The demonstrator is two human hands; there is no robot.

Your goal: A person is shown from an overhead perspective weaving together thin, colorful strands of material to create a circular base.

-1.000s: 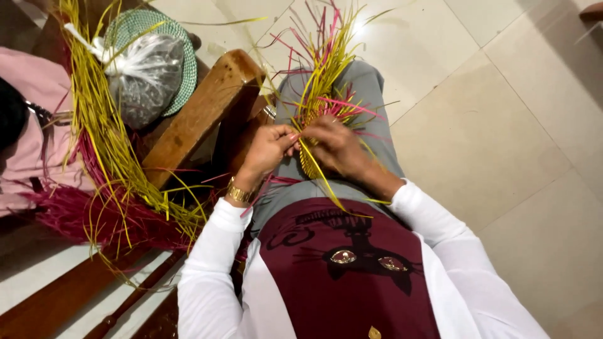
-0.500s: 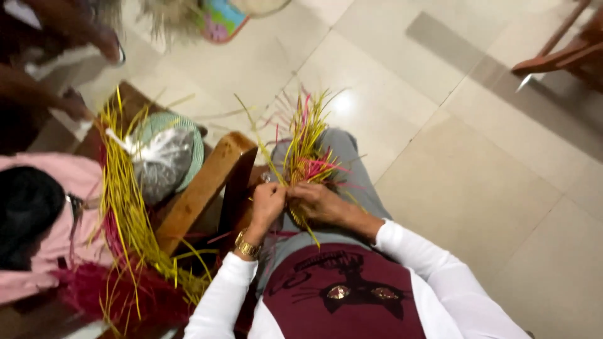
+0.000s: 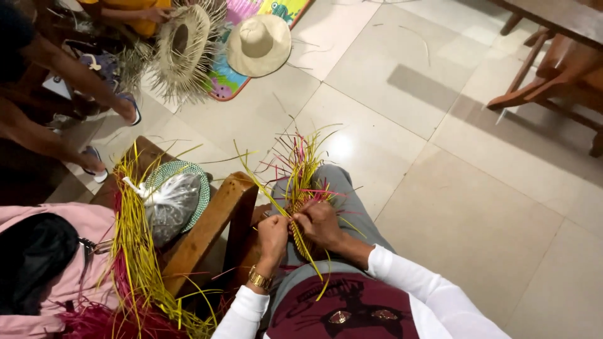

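Note:
A small woven piece of yellow and pink straw strips (image 3: 300,188) rests on my lap, its loose ends fanning upward. My left hand (image 3: 272,235), with a gold watch on its wrist, pinches strips at the piece's lower left. My right hand (image 3: 320,223) grips the woven part from the right, right beside the left hand. I sit in grey trousers and a dark red shirt with white sleeves.
A wooden armrest (image 3: 210,229) stands at my left. Beyond it lie a bundle of yellow and pink strips (image 3: 135,263), a tied plastic bag (image 3: 171,204) on a green woven plate, and a person in pink (image 3: 50,270). Two straw hats (image 3: 257,44) lie on the tiled floor. Wooden furniture (image 3: 553,69) is top right.
The view has tilted up and pulled back, showing more floor, the hats and other people. Both hands stay on the woven piece, working its strips.

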